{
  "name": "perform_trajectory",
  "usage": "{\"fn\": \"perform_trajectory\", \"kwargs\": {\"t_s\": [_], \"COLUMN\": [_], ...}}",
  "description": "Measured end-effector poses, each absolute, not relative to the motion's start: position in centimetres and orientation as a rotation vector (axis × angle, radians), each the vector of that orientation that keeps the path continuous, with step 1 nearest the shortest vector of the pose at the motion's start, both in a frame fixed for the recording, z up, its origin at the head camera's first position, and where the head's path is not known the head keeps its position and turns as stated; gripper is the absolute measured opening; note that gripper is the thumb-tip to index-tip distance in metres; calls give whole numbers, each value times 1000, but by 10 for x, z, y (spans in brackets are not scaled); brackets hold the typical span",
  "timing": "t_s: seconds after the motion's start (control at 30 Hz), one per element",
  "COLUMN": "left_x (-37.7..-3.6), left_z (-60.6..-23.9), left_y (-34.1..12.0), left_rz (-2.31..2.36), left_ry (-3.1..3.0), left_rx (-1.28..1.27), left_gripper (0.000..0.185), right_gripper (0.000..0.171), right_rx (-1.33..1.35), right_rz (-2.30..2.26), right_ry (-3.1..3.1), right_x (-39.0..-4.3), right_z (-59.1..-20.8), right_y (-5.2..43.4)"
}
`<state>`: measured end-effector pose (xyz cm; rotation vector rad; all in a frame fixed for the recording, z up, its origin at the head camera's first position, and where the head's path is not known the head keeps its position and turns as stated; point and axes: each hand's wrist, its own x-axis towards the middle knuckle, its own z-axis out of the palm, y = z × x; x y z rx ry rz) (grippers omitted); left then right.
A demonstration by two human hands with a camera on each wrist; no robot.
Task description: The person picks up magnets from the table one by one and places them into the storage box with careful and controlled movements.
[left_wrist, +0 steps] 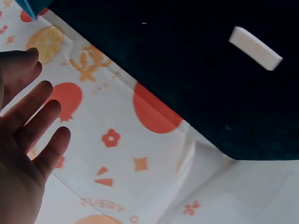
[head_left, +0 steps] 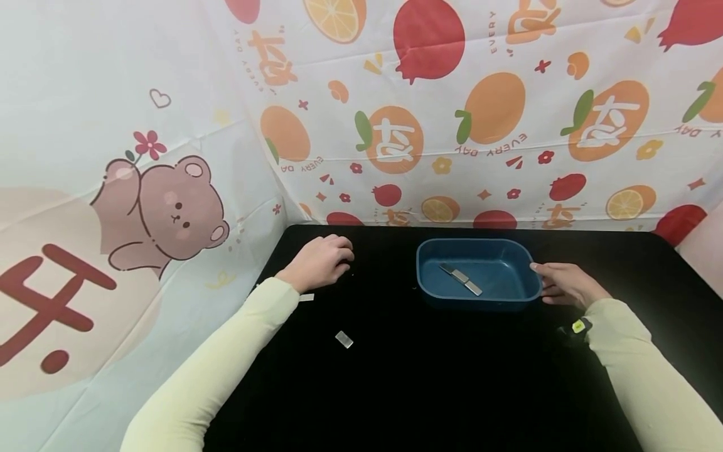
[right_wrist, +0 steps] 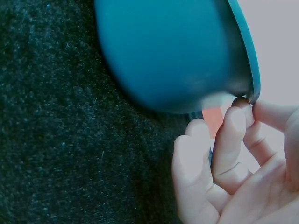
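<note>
Two grey flat bars (head_left: 460, 279) in blue oval tub (head_left: 429, 276).

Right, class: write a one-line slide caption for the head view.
Right hand touches a blue tub holding metal strips; left hand rests on the black table.

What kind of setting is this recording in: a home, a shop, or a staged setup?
Most likely a staged tabletop recording booth. Printed fruit-and-bear cloth backdrops wall in a black table that bears only a blue tub and small metal plates, and a band sits at the right wrist.
</note>
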<state>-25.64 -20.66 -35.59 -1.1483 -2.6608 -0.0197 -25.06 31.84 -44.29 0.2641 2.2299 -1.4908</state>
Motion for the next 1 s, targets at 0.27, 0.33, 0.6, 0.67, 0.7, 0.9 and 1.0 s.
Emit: {"fn": "perform_trajectory", "kwargs": {"t_s": [0.27, 0.33, 0.6, 0.67, 0.7, 0.9, 1.0], "left_x": [-251, -250, -249, -248, -248, -245, -244], "left_z": [-370, -374, -396, -402, -404, -416, -420], "left_y": [-233, -240, -271, -279, -283, -300, -304], "left_rz": [-22, -27, -18, 2, 5, -26, -5], "left_ry": [-2718, -2731, -2799, -2822, -2834, -2873, -2871], "left_rx": [-1054, -1023, -925, -892, -876, -794, -789], "left_gripper": [11, 11, 11, 11, 11, 11, 11], "right_gripper": [52, 51, 48, 48, 48, 54, 53], "right_rx": [259, 258, 243, 224, 214, 200, 210], "right_rz": [-1481, -1485, -1473, -1466, -1463, -1458, -1463], "right_ry": [2234, 2230, 2246, 2257, 2262, 2274, 2270], "right_x": [-251, -251, -250, -249, -249, -249, -248], "right_z": [-440, -439, -442, -444, -445, -446, -444], "right_y": [322, 322, 321, 321, 321, 320, 319]}}
